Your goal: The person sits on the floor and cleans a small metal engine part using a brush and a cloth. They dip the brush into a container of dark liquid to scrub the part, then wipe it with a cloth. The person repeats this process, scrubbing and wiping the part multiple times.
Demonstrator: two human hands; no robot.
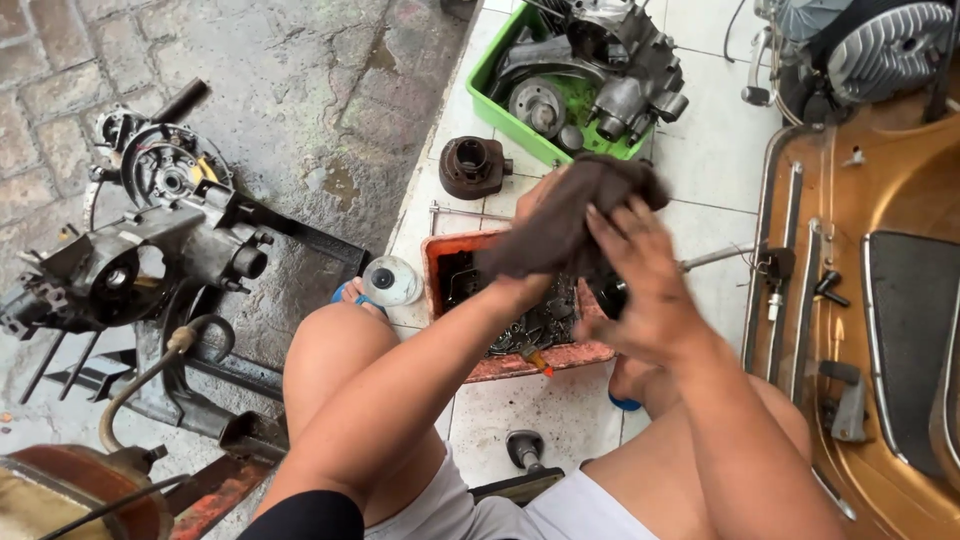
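Bare knees and white shorts (560,515) fill the foreground as a person squats on a tiled floor (700,150), both forearms stretched forward. Between the feet, a small dark knob-shaped part (524,447) stands on the tiles. Just beyond, the right hand (645,290) and the left hand (535,215) meet around a dark brown rag (565,215): the right hand's fingers press flat over the cloth, while the left is wrapped inside it, closed on the bundle. Whether anything sits within the rag cannot be told. The hands hover above an orange tray (540,355) of greasy small parts. Left of the tray lies a round clear lid (390,280); a stripped engine casing (140,265) rests on wet concrete. Farther off stand a rusty cylinder (472,166) and a green tray (500,100) of engine parts, with a brown scooter body (880,300) at right.
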